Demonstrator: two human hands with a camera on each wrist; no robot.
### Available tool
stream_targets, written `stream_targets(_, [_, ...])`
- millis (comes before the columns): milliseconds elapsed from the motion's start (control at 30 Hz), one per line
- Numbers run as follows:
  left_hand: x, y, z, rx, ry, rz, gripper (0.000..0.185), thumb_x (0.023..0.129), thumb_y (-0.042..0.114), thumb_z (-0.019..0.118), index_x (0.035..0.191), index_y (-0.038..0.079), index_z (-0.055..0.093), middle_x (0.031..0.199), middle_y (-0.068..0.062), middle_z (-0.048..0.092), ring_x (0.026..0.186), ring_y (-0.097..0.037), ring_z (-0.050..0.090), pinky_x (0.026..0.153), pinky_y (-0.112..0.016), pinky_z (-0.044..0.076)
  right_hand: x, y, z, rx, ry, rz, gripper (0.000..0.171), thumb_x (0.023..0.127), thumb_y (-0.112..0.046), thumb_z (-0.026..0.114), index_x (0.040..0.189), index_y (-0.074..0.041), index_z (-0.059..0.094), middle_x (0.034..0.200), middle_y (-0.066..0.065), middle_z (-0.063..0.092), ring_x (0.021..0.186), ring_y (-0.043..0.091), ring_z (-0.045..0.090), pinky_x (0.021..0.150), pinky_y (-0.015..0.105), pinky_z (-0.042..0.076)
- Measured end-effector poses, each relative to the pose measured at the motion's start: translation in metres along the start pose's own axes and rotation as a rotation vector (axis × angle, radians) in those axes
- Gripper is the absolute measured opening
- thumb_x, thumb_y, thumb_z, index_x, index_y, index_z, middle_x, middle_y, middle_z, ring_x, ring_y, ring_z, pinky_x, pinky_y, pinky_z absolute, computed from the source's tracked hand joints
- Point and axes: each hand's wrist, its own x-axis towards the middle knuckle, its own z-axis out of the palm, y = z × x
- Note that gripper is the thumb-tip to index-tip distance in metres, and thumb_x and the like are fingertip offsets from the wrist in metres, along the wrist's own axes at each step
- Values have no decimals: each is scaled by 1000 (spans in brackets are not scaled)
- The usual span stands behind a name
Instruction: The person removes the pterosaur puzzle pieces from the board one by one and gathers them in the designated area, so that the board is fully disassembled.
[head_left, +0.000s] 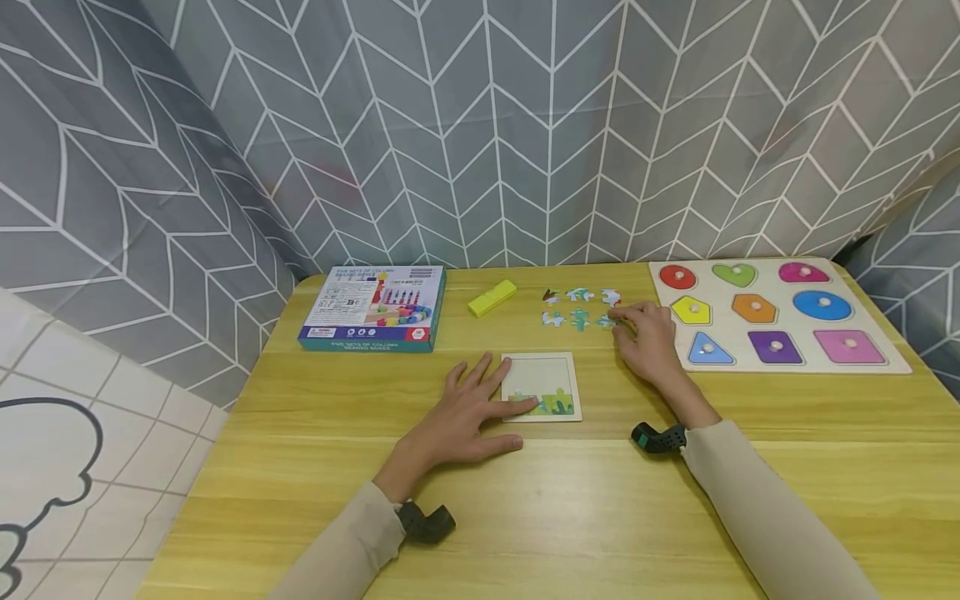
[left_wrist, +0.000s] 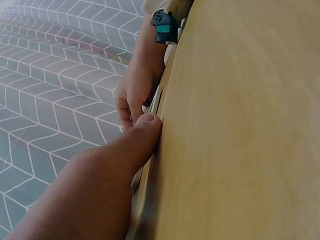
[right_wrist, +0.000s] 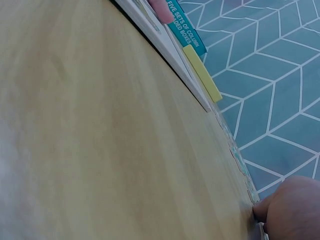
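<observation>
- Seen from the head camera, a person sits at a pale wooden table (head_left: 570, 517) with both sleeved forearms stretched forward
- The left hand (head_left: 468, 417) lies flat, fingers spread, with its fingertips resting on the left edge of a small square puzzle tray (head_left: 542, 386), which sits at the middle of the table
- The tray is thin and cream-coloured, mostly bare inside, with a strip of green picture along its bottom edge
- The right hand (head_left: 648, 337) reaches to a cluster of loose puzzle pieces (head_left: 579, 307) just beyond the tray; its curled fingertips touch the piece nearest the right, though whether they pinch it cannot be told
- The left wrist camera, low along the table edge, shows only a thumb pressed on the wood and the other hand (left_wrist: 137, 92) beyond; the pieces do not show there
- The right wrist camera shows a fingertip (right_wrist: 292, 210) down at the table surface, and the tray's thin edge (right_wrist: 165, 55) in profile
- A flat blue cardboard box (head_left: 375, 307) lies at the far left, a yellow rectangular block (head_left: 492, 297) beside it
- To the right lies a wooden shape board (head_left: 780, 315) with bright knobbed pieces: circle, heart, oval, pentagon, hexagon, triangle, square
- A grey chevron-patterned curtain (head_left: 480, 125) hangs behind the table
</observation>
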Motion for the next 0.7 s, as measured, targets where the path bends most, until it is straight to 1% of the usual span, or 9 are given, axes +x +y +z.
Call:
stream_targets(233, [0,1,-1,7,-9,-5,56,96,65,52,149,50,45,171,-12,18,159,-40,7,121,-67,9,0,0,0,7,-4,9,28,96,1,57,121,7,70,120,30,58,109,46,40,95,62,25])
stream_targets(367, [0,0,-1,4,-4,-3,56,96,65,53,149,49,46,171,-12,19,159,-40,8,121,-67,8,0,0,0,25,8,9,28,96,1,58,121,7,69,119,29,59,109,46,40,96,62,25])
stream_targets(533, [0,0,0,15,-4,-1,56,96,66,52,149,50,45,171,-12,19,159,-40,8,122,-67,9,-1,0,0,54,43,-15,28,95,1,59,121,8,68,118,30,59,107,45,40,95,61,24])
stream_targets(700, [1,0,0,19,-4,3,57,96,66,51,150,50,44,171,-12,19,159,-41,9,121,-67,10,-3,-2,0,78,94,-31,29,92,-1,60,118,8,69,112,28,58,98,39,38,90,57,22])
